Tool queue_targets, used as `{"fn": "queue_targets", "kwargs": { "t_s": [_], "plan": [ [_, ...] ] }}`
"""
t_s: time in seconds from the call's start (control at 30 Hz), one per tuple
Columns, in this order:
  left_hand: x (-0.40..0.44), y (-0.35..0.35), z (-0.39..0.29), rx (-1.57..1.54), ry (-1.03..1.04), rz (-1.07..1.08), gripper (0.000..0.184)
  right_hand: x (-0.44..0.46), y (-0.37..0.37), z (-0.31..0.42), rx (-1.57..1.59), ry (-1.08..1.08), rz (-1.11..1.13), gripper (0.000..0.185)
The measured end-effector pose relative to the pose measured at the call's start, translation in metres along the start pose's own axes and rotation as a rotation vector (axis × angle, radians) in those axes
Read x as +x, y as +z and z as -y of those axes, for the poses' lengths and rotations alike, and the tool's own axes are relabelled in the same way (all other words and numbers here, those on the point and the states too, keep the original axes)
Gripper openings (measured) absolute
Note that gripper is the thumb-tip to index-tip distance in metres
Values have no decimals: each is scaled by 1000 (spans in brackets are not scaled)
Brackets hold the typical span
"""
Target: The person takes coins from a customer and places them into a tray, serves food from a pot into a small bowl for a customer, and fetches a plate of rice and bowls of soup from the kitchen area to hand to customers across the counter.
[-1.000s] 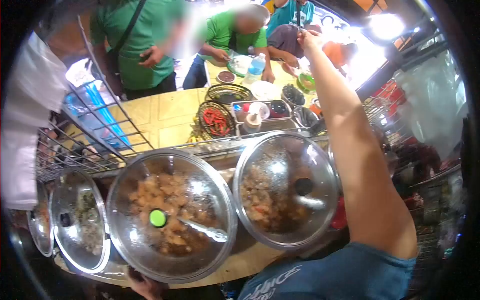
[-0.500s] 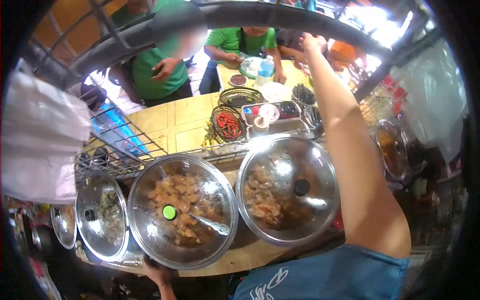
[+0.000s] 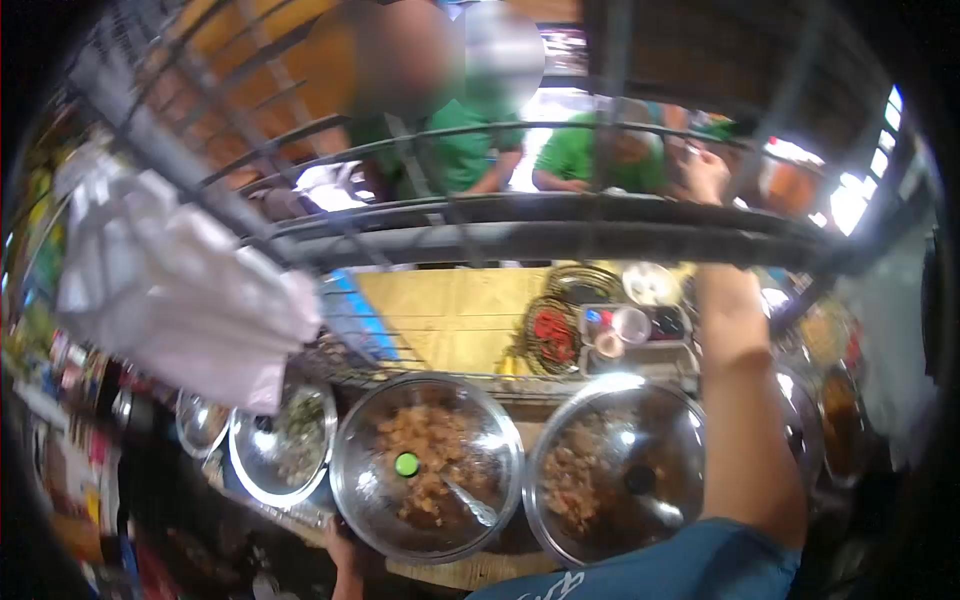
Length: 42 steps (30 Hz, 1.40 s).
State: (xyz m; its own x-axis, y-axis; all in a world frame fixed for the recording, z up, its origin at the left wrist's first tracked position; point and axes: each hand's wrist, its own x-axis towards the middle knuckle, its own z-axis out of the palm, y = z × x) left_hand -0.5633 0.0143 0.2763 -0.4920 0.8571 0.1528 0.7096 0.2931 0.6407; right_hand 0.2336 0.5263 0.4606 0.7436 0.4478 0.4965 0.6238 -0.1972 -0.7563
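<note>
My right arm stretches forward over the counter, past the dark metal bar. At its end my right hand [image 3: 706,178] has its fingers drawn together near a person in green; a small pale bit shows at the fingertips, too blurred to name. My left hand [image 3: 343,545] is low at the counter's front edge, beside the pot with the green-knobbed lid [image 3: 407,464]; its fingers are mostly hidden. Through that clear lid I see brown chunks of food and a spoon [image 3: 470,503]. Another clear lid [image 3: 640,480] with a black knob covers meaty food to the right.
A wire rack [image 3: 450,235] crosses above the counter. Smaller lidded pots [image 3: 282,440] stand at left, below a hanging whitish bag [image 3: 180,290]. Beyond lie a basket of red chillies [image 3: 552,335], a condiment tray [image 3: 640,340] and a yellow table [image 3: 450,305]. People in green are behind it.
My view has tilted up and swung left, so the pots sit lower and farther right, and more of the rack shows. My right arm stays outstretched; my left hand stays by the counter edge.
</note>
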Motion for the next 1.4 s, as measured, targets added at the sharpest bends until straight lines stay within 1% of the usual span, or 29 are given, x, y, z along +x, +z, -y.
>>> {"fn": "queue_targets", "kwargs": {
  "t_s": [0.03, 0.07, 0.1, 0.17, 0.2, 0.23, 0.33, 0.4, 0.5, 0.6, 0.7, 0.73, 0.77, 0.8, 0.83, 0.87, 0.9, 0.93, 0.97, 1.07, 1.1, 1.13, 1.17, 1.2, 1.23, 1.27, 1.3, 1.37, 1.4],
  "plan": [
    [-2, -5, 4, 65, -20, 53, 34, 9, 13, -1, 19, -32, -4, 30],
    [-3, -8, -5, 113, 86, 25, 34, 3, 14, -3, 8, 5, 16, 30],
    [-3, -1, 14, 107, 141, -8, 33, -1, 13, -1, 26, 32, 35, 30],
    [-3, -7, -1, 82, 104, 35, 35, -7, 14, -1, 47, 64, 52, 31],
    [-4, 0, 17, 83, 95, 33, 35, -7, 14, -5, 55, 76, 57, 31],
    [1, 14, 52, -56, 33, 30, 35, -8, 14, -6, 60, 83, 62, 31],
    [3, 17, 62, -267, -64, 36, 35, -10, 13, -10, 77, 99, 79, 32],
    [4, 11, 46, -340, -126, 35, 35, -14, 12, -9, 99, 96, 93, 32],
    [0, -11, -12, 193, 82, 66, 43, -23, 15, -10, 148, 72, 138, 33],
    [-2, -9, 2, 160, 38, 72, 41, -45, 10, 0, 238, 69, 220, 34],
    [-1, 0, 19, 19, 82, 61, 36, -84, -18, 28, 341, 122, 293, 35],
    [-4, -3, 16, 7, 93, 100, 36, -99, -27, 39, 384, 145, 327, 35],
    [-4, -8, 3, 45, 28, 111, 36, -114, -38, 51, 428, 167, 362, 36],
    [-1, -11, -4, 84, -31, 127, 37, -131, -51, 62, 477, 189, 408, 29],
    [-4, -11, 3, 51, 0, 98, 37, -134, -50, 54, 530, 211, 527, 29],
    [-7, -8, 9, -3, 50, 89, 38, -142, -48, 43, 506, 138, 553, 25],
    [-6, -13, -6, -47, -44, 154, 39, -169, -67, 66, 563, 165, 501, 21],
    [-7, -2, 22, -308, -41, 213, 39, -209, -77, 85, 663, 196, 430, 17],
    [-1, -2, 41, -47, 132, 192, 41, -245, -101, 107, 767, 229, 350, 14],
    [9, -4, 49, -93, 468, 281, 51, -364, -159, 161, 1149, 345, 177, 8],
    [8, -9, 52, -137, 535, 275, 55, -405, -178, 179, 1231, 379, 162, 10],
    [15, -8, 64, -200, 611, 354, 52, -449, -202, 203, 1323, 504, 231, 7],
    [24, -3, 83, -251, 683, 430, 49, -495, -228, 211, 1167, 389, 382, 9],
    [31, -1, 97, -347, 712, 510, 44, -539, -239, 219, 1344, 345, 441, 15],
    [34, -5, 102, -437, 726, 590, 39, -582, -261, 231, 1150, 396, 473, 14],
    [34, -27, 82, -439, 699, 718, 33, -619, -285, 235, 1034, 230, 576, 18],
    [35, -35, 80, -508, 577, 860, 32, -655, -294, 226, 997, 315, 642, 22],
    [37, -54, 70, -573, 664, 967, 30, -715, -326, 231, 919, 447, 623, 21],
    [43, -50, 79, -562, 783, 928, 30, -746, -337, 225, 857, 472, 622, 21]
  ]
}}
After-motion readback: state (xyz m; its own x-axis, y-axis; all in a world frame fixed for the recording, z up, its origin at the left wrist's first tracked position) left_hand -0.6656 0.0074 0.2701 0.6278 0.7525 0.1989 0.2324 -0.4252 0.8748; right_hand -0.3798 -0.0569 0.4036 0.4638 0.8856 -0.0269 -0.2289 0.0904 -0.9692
